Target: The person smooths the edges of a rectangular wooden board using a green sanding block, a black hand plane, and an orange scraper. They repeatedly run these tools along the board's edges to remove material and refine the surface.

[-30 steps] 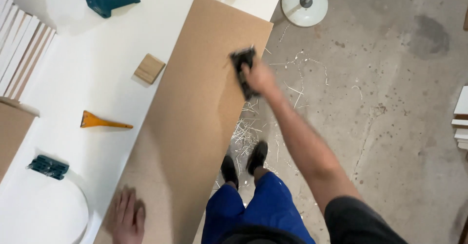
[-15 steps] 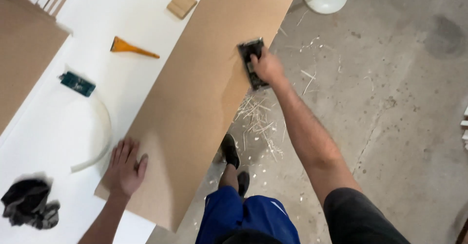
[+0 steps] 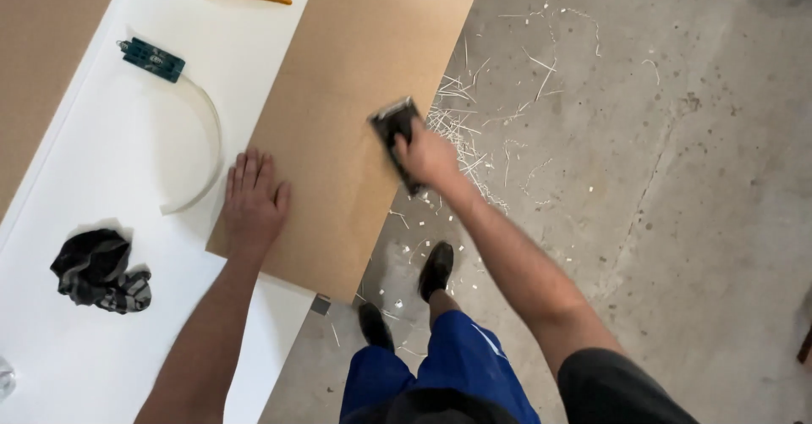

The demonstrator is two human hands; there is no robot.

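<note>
Gripping a small black hand tool (image 3: 396, 132) against the long brown fibreboard panel's (image 3: 355, 77) right edge, the right hand (image 3: 427, 157) has its fingers closed; the left hand (image 3: 252, 200) lies flat, fingers spread, on the panel's near-left corner.

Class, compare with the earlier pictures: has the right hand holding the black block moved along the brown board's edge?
Yes. The right hand with the black block has slid along the brown board edge towards its near corner, closer to the person.
</note>
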